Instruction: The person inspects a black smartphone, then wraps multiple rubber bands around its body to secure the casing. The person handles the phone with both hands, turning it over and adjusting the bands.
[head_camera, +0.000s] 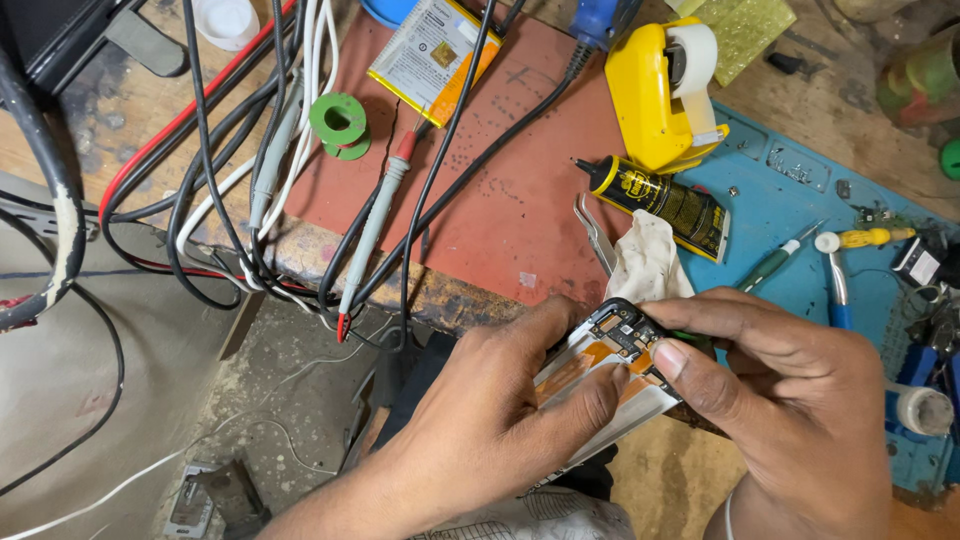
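Red mat: a worn red mat (500, 200) covers the bench and serves as the landmark for everything else.
Phone: an opened phone (610, 365) with orange and white insides sits just off the near edge of the red mat, held between both hands.
Left hand: the left hand (490, 420) wraps under the phone, thumb laid over its top, fingers closed on it.
Right hand: the right hand (790, 390) pinches the phone's upper end, thumb pressed on the dark corner part.
Tweezers: metal tweezers (592, 232) lie on the red mat's near right part, beside a white cloth (650, 262).
Glue tube: a black and yellow glue tube (665, 205) lies across the red mat's right edge.
Tape holder: a yellow tape holder (665, 90) stands at the red mat's far right corner.
Battery: a flat battery (432, 58) rests on the red mat's far edge.
Green spool: a green spool (338, 122) sits at the red mat's left edge, among cables (250, 150).
Blue mat: a blue mat (800, 220) lies right of the red mat.
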